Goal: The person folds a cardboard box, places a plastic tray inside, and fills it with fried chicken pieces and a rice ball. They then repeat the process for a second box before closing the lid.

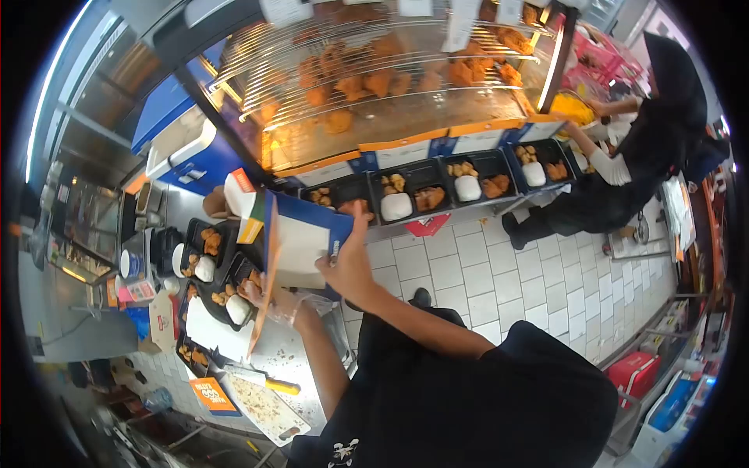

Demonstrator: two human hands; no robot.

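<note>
My right hand point(349, 261) grips the edge of an open cardboard box point(312, 214), blue and orange outside and white inside, tilted over the counter. My left hand point(287, 306), in a clear plastic glove, reaches behind the box's flap. Its fingers are partly hidden, and their visible tips look bent together at the food in a black meal tray point(221, 298). What they hold, if anything, I cannot make out. Rice point(238, 310) and fried chicken pieces point(248, 279) lie in that tray. Another black tray point(218, 246) with similar food sits behind it.
A knife with a yellow handle point(282, 386) lies by a crumb-covered cutting board point(261, 405). Ahead on the right, several filled meal trays point(409, 195) line the heated display case point(328, 148). A co-worker in black point(624, 171) stands at the far right, handling something yellow.
</note>
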